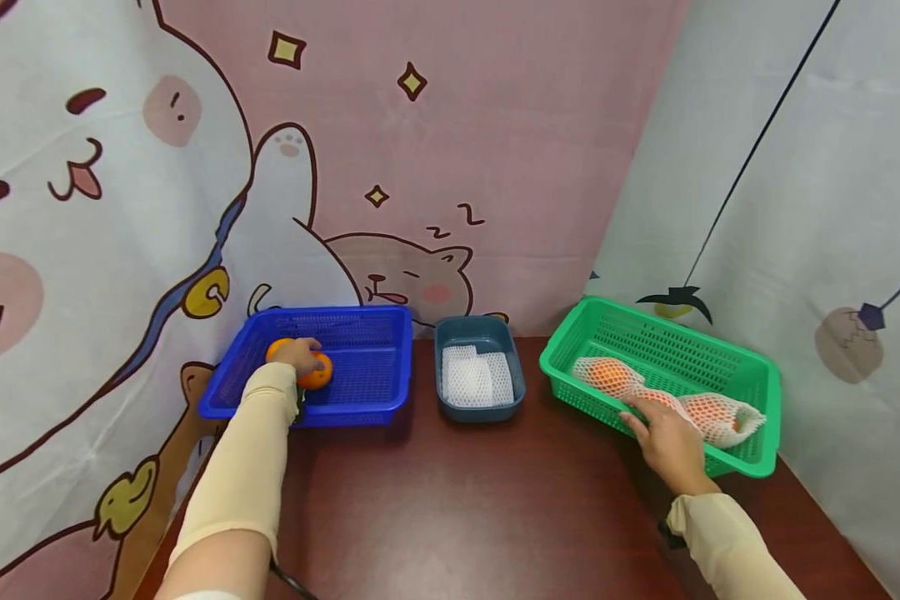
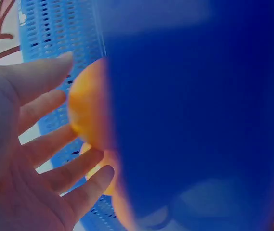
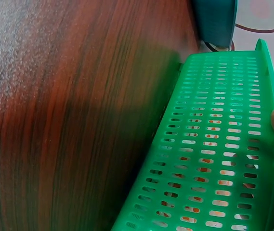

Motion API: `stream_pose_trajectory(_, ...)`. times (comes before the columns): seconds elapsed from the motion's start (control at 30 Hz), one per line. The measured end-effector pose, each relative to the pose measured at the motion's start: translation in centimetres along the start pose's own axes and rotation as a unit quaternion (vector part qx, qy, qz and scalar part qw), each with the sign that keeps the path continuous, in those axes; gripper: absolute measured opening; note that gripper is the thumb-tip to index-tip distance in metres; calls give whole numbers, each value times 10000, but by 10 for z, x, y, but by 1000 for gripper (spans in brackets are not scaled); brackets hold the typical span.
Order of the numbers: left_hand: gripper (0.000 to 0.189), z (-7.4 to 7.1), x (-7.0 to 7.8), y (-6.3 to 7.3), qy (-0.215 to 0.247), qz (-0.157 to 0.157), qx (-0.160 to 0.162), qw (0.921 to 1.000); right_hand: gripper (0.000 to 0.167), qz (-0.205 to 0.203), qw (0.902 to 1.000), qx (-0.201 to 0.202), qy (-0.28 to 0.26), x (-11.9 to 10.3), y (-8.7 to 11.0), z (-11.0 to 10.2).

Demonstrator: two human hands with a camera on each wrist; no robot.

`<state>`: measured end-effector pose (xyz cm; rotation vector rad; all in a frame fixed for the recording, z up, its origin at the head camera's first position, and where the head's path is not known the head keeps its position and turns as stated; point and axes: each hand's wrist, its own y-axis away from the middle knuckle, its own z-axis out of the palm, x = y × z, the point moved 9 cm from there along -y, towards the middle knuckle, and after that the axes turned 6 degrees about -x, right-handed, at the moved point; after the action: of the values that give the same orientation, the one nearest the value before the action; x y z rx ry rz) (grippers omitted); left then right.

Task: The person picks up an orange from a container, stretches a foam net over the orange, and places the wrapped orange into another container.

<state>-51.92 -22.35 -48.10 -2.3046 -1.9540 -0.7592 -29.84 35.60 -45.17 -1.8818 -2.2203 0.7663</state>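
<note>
I have the left hand [image 1: 296,357] spread wide at round bare oranges [image 1: 317,373] in the blue plastic basket [image 1: 375,413] — picking, I judge; next, curl around one. Right hand [image 1: 672,447] by white-netted oranges [image 1: 609,375] in the green plastic basket [image 1: 667,330] — can't tell its grip.

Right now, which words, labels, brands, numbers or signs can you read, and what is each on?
"Z": pink backdrop, above the drawn sleeping animal.
"Z": same backdrop, smaller, left of the first.
No readable text on the blue basket, green basket, small box or oranges.
</note>
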Motion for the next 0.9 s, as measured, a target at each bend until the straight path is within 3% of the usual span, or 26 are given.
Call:
stream_pose_trajectory(0.2,62,8,-1,2,-469,39,59,9989,36,-4,10000,-14,-25,0,1,0)
stream_pose_trajectory(0.43,64,30,5,12,489,343,-271,9978,36,2,10000,23,-30,1,2,0)
stream_pose_trajectory(0.57,66,41,9,19,391,497,-314,9975,36,-22,10000,20,-37,1,2,1)
stream_pose_trajectory(0.73,61,40,16,25,163,704,-82,9974,35,4,10000,19,-50,2,2,1)
stream_pose_trajectory(0.9,65,32,22,30,288,831,158,9960,36,11,10000,4,-22,5,2,2)
